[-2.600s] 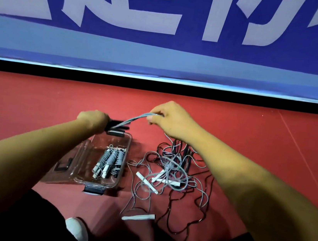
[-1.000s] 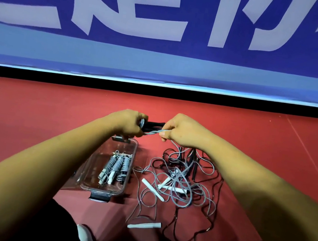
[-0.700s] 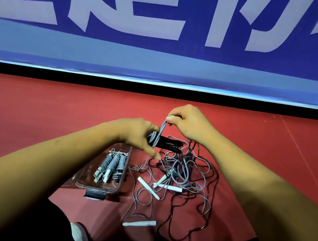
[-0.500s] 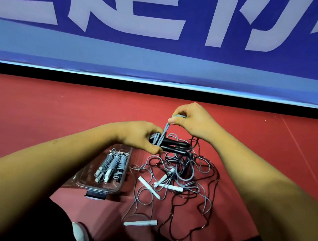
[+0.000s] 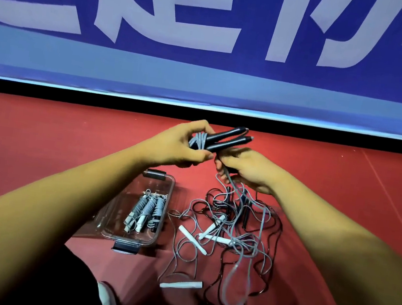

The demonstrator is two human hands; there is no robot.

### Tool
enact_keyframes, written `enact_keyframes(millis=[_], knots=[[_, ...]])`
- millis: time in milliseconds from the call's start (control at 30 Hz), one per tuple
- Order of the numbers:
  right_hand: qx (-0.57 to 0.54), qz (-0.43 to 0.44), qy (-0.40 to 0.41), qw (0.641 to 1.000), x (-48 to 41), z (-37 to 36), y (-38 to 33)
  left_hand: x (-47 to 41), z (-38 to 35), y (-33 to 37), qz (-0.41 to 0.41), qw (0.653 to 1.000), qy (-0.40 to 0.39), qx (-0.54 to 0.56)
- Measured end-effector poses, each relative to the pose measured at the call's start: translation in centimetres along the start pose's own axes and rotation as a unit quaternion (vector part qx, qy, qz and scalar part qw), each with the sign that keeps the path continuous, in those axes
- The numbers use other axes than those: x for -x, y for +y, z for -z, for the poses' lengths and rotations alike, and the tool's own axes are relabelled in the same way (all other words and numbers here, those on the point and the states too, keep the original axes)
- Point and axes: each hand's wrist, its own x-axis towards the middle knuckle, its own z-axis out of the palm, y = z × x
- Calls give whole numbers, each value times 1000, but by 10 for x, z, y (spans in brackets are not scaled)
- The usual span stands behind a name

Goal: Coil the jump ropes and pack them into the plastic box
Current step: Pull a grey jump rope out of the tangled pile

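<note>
Risk first: the grey cord (image 5: 231, 187) is trailing from the hands straight down into the pile (image 5: 230, 233) at lower centre, where grey and black ropes are crossing one another. Judging from that, further winding is likely pulling on a snag, dragging neighbouring loops or the white handles (image 5: 192, 239) along the floor (image 5: 42, 144). The two black handles (image 5: 229, 139) are splaying slightly at their far ends, so the turns at their base may be slipping loose if the grip eases. Left hand (image 5: 182, 147), centre of frame, is curling tightly round the wound turns and the handle bases, thumb pressing beneath. Right hand (image 5: 248, 171), just beside and touching it, is half closed, its fingers pinching the cord just below the handles. This rope is being held in the air above the far end of the box (image 5: 159, 178). The box is sitting open at lower left of centre, with three coiled ropes (image 5: 147, 209) lying side by side in it.
</note>
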Motion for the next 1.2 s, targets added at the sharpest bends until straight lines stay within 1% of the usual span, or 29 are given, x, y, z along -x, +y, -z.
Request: enact_keyframes(millis=[100, 167, 233, 300, 367, 433, 500, 567, 633, 700, 800, 900, 1000, 1133, 1200], knots=[[-28, -16, -24, 999, -2, -5, -3, -4, 9, -3, 27, 998, 53, -16], [-18, -10, -21, 1000, -2, -7, -4, -7, 13, -6, 43, 995, 89, -24], [50, -4, 15, 999, -1, -10, -9, -9, 17, -9, 48, 992, 108, -31], [142, 6, 57, 988, 0, -12, -13, -10, 21, -14, 52, 989, 125, -63], [238, 23, 70, 968, 1, -15, -16, -11, 25, -19, 56, 981, 143, -121], [327, 51, 63, 941, 3, -18, -20, -12, 27, -22, 62, 964, 156, -208], [378, 68, 63, 921, 5, -21, -25, -11, 29, -25, 71, 929, 140, -335], [416, 80, 67, 903, 6, -23, -29, -10, 27, -28, 76, 899, 73, -425], [439, 98, 72, 890, 7, -25, -33, -9, 22, -31, 76, 882, -2, -465], [446, 117, 93, 882, 7, -23, -34, -7, 13, -28, 66, 884, -48, -460], [440, 144, 133, 876, 7, -12, -35, -4, 1, -19, 56, 904, -87, -415], [364, 160, 137, 907, 11, 2, -39, 1, -7, -14, 35, 920, -120, -370], [291, 173, 110, 935, 15, 12, -42, 3, -8, -14, 2, 935, -106, -337], [217, 151, 86, 961, 15, 21, -37, 7, -11, -10, -24, 951, -122, -283], [195, 146, 89, 966, 14, 24, -32, 9, -14, -8, -33, 966, -100, -235]])
